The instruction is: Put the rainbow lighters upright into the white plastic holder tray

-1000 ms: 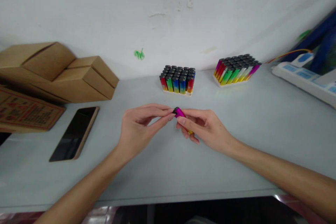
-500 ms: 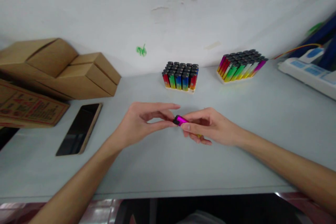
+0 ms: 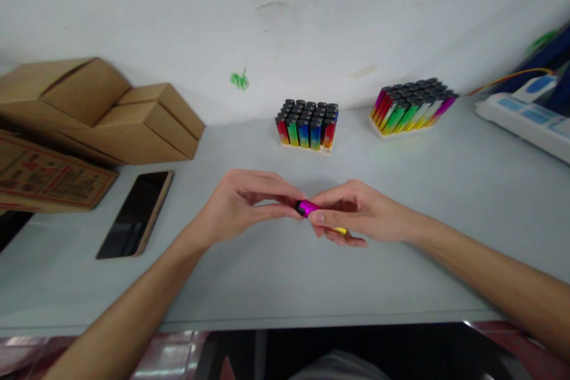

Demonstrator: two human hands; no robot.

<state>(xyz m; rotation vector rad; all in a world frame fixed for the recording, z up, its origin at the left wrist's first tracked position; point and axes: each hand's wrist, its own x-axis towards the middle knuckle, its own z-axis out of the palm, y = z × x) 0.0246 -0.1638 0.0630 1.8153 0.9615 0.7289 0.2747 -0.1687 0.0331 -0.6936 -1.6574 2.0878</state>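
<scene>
A lighter point(image 3: 310, 208), purple fading to yellow with a black top, is held above the middle of the table, lying on a slant. My right hand point(image 3: 356, 214) is closed around its body, thumb on the near side. The thumb and fingers of my left hand point(image 3: 249, 202) pinch the black top end. Behind my hands, a tray of lighters point(image 3: 305, 148) with black tops stands near the wall. A second tray of lighters point(image 3: 403, 132) stands farther right.
At the left are stacked cardboard boxes point(image 3: 146, 130) and a printed carton point(image 3: 53, 178). A phone point(image 3: 133, 214) lies in front of them. To the far right sits a white power strip point(image 3: 525, 122) with a cable. The wall point(image 3: 178, 24) closes off the table's point(image 3: 249, 291) back.
My left fingers, earlier spread with the index raised, have come down and closed on the lighter's black top. My right hand still holds its body. The camera view has shifted slightly.
</scene>
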